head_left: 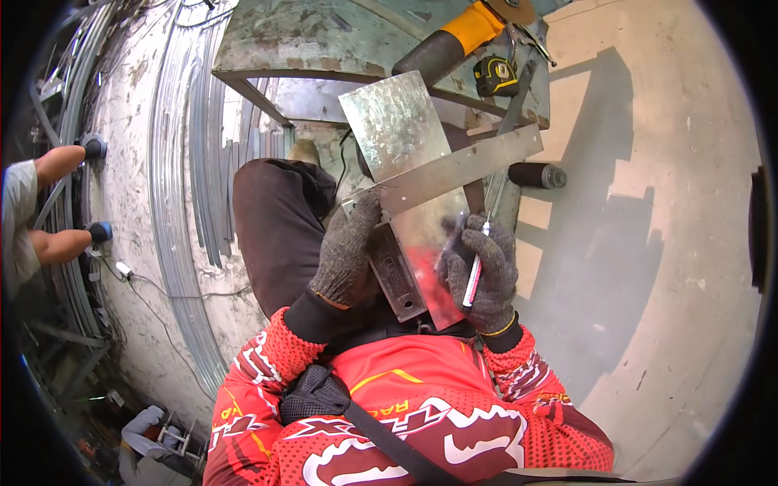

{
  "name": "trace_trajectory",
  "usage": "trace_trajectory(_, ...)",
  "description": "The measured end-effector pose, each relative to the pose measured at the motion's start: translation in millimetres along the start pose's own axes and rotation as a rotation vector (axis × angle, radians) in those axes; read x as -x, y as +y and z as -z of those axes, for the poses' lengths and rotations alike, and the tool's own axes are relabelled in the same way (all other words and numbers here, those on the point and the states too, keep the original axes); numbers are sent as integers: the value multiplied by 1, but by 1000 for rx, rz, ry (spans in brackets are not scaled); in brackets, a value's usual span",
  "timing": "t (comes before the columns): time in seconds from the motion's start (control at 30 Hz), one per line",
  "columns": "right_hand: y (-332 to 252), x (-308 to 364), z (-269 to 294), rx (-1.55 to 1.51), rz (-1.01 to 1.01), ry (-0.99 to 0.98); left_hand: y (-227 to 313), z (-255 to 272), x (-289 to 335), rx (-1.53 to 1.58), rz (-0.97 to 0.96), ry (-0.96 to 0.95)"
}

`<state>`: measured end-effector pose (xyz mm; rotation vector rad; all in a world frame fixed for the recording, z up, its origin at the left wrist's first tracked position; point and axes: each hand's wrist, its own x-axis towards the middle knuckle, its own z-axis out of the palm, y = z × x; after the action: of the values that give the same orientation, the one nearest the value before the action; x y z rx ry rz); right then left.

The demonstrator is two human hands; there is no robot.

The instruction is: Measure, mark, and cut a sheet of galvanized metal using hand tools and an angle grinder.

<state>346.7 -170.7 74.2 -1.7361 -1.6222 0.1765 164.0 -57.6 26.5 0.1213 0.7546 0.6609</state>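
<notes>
Closest in, your red sleeves frame the metal sheet (399, 142), its lower end right by your lap and its upper end reaching the near edge of the desk (316, 36), though whether it rests there you can't tell from above. Your left hand (348, 243) is closed around the corner of the metal square (466, 168), probably to keep stock and blade steady as one piece. The dark stock points back toward you, the pale blade runs slantwise across the sheet and past its right edge, a lie that would suit a guide edge. Over on the right, your right hand (496, 271) has its fingers curled round a slim white marker (476, 271), thin end up near the blade, and that light grip looks made for control. Beyond, on the desk, sit the tape measure (495, 76) and the yellow-and-black power tool (462, 36), both off to the right, seemingly parked out of the sheet's way but handy. Farther left, long metal strips (174, 170) lie side by side along the floor, perhaps just for tidiness.
</notes>
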Motion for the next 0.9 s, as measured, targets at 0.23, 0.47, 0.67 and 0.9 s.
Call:
trace_trajectory(0.23, 11, 14, -8, -98, -50, 18, -6, 14, -7, -32, -35, -32)
trace_trajectory(0.47, 8, 10, -2, -51, -5, -37, -2, 15, -6, -14, -13, -82)
trace_trajectory(0.67, 14, 17, -7, -120, -20, -14, 3, -5, -2, -9, -21, -89)
trace_trajectory(0.9, 10, 10, -2, -71, 11, -37, 3, 0, -2, -105, -52, -95)
